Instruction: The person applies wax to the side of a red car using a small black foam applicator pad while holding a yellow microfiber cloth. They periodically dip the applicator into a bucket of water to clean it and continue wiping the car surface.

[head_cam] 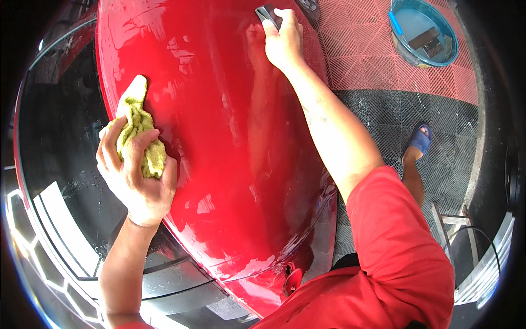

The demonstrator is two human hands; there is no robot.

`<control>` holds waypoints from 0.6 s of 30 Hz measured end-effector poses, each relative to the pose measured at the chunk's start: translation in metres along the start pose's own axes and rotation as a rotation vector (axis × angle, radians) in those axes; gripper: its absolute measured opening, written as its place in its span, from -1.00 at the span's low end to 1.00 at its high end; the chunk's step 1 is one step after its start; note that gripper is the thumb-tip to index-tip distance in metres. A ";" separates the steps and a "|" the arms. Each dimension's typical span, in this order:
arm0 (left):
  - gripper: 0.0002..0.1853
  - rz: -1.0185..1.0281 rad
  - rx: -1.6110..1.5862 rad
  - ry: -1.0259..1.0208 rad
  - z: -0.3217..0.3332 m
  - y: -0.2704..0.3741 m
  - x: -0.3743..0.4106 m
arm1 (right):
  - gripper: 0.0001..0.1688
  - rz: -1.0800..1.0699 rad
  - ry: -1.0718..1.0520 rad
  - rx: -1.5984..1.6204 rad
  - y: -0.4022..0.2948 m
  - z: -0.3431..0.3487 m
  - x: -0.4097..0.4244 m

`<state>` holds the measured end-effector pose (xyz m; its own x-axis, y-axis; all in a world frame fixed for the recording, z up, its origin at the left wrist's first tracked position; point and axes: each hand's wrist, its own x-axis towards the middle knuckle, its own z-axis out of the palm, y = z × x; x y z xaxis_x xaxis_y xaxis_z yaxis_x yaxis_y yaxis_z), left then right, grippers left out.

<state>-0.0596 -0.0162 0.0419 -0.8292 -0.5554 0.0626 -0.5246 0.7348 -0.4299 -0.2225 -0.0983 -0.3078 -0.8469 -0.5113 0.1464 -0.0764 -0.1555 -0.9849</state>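
My left hand [137, 164] holds a crumpled yellow-green cloth [139, 123] over the edge of a glossy red car body panel [205, 123], beside dark glass [61, 123]. Light streaks and patches mark the red surface. Higher up, my right hand [283, 37] grips a small dark block-like tool [268, 17] at the panel, its exact kind unclear. The hand's reflection shows in the paint. Near my body, a small red flap [292, 280] stands out from the panel.
A teal bucket [453, 24] with cloudy water, dark blocks and a blue-handled item stands on red floor grating [361, 53]. Black grating [370, 119] adjoins it. My blue sandal [421, 140] and a metal stand [456, 220] are at the right; a car wheel [309, 6] shows at the top.
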 end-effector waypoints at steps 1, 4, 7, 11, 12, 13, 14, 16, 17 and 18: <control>-0.52 -0.007 0.016 -0.007 -0.003 0.000 0.000 | -0.62 0.020 -0.002 0.016 -0.006 -0.002 -0.006; -0.52 -0.045 0.071 -0.028 -0.011 -0.007 -0.015 | -0.56 0.094 -0.075 0.102 -0.084 -0.041 -0.118; -0.47 -0.037 0.072 -0.016 -0.013 -0.010 -0.015 | -0.39 -0.012 -0.190 0.079 -0.150 -0.131 -0.254; -0.49 -0.017 0.054 -0.011 -0.013 -0.009 -0.013 | -0.45 -0.051 -0.158 0.164 -0.119 -0.089 -0.189; -0.52 -0.020 0.059 -0.018 -0.014 -0.007 -0.012 | -0.49 -0.023 -0.145 0.110 -0.107 -0.060 -0.134; -0.52 -0.011 0.051 -0.006 -0.014 -0.004 -0.005 | -0.56 -0.092 -0.052 0.092 -0.089 -0.034 -0.078; -0.52 -0.003 0.043 -0.003 -0.013 -0.001 -0.001 | -0.62 -0.089 -0.051 0.075 -0.069 -0.015 -0.030; -0.49 0.000 0.021 0.008 -0.003 -0.001 0.000 | -0.62 -0.077 -0.023 0.033 -0.049 -0.001 -0.001; -0.49 -0.003 0.021 -0.003 0.000 0.000 -0.003 | -0.62 -0.060 -0.016 0.028 -0.045 -0.002 -0.006; -0.49 -0.003 0.030 -0.006 -0.001 0.002 -0.001 | -0.62 -0.051 -0.002 0.031 -0.045 -0.003 -0.004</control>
<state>-0.0598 -0.0138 0.0424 -0.8265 -0.5599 0.0586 -0.5210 0.7212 -0.4567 -0.2171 -0.0867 -0.2645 -0.8411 -0.5039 0.1965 -0.1028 -0.2078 -0.9728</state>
